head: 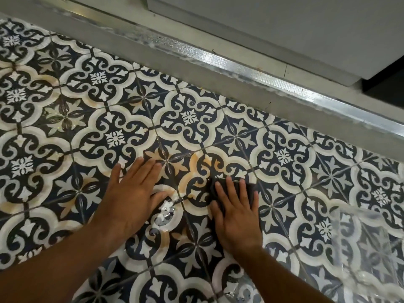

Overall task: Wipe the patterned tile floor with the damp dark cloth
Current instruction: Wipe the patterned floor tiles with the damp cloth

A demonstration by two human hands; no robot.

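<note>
Dark cloth (251,192): one, a bunched wad flat on the patterned tile floor (236,132), right of frame centre, under your right hand (235,215).

Head view, counts:
- Two hands, both yours, bare forearms coming in from the bottom edge.
- One cloth. One metal strip (240,64) running diagonally along the far edge of the tiles, with a grey panel (262,29) beyond it.
- One clear plastic container (367,248) at lower right, well apart from the cloth.
- One shiny wet patch (165,212) between your hands; orange-brown stains (196,162) on several tiles around them.

Cloth orientation: it shows past your fingertips and on both sides of the fingers, spreading wider than the palm across the frame. Your hand covers most of it, so the long axis cannot be told.

Fingers: right hand straight and slightly fanned, pressing flat on the cloth, tips toward the metal strip. Your left hand (129,193) lies flat on bare tile, fingers straight and close together, angled up and right, thumb splayed toward the wet patch. It holds nothing.
</note>
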